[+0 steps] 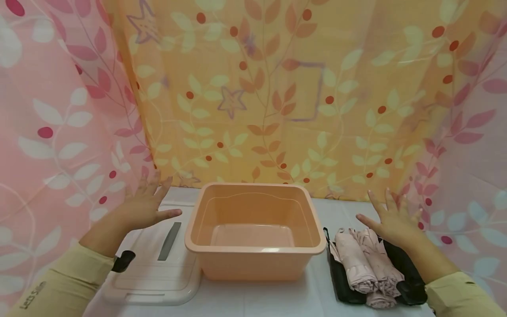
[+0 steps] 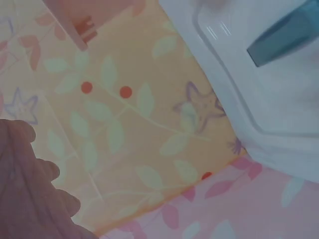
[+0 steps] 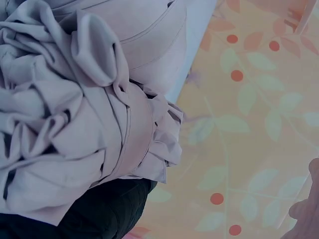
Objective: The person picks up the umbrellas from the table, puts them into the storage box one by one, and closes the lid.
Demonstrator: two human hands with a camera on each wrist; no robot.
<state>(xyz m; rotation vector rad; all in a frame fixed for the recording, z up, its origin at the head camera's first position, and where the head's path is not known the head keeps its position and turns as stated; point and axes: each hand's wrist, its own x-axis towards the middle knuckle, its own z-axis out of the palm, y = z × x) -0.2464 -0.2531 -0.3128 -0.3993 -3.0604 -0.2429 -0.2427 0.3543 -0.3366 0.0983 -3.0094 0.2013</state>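
My left hand (image 1: 144, 204) hovers with fingers spread over a white plastic lid (image 1: 158, 281), which has a grey strip (image 1: 169, 241) on it. My right hand (image 1: 396, 220) is also spread, held above several pale pink rolled cloth bundles (image 1: 356, 264) in a black fabric tray (image 1: 336, 277). Between the hands stands a peach plastic tub (image 1: 253, 266), open at the top with its inside bare. In the right wrist view the rolled cloth (image 3: 99, 124) shows gathered folds close up. Neither hand holds anything.
A white-covered table (image 1: 269, 304) bears all these things. Behind it hangs a yellow leaf-patterned curtain (image 1: 269, 145), with pink patterned curtains (image 1: 75, 132) at both sides. Dark wrist-camera mounts (image 1: 123, 261) sit at the sleeve cuffs.
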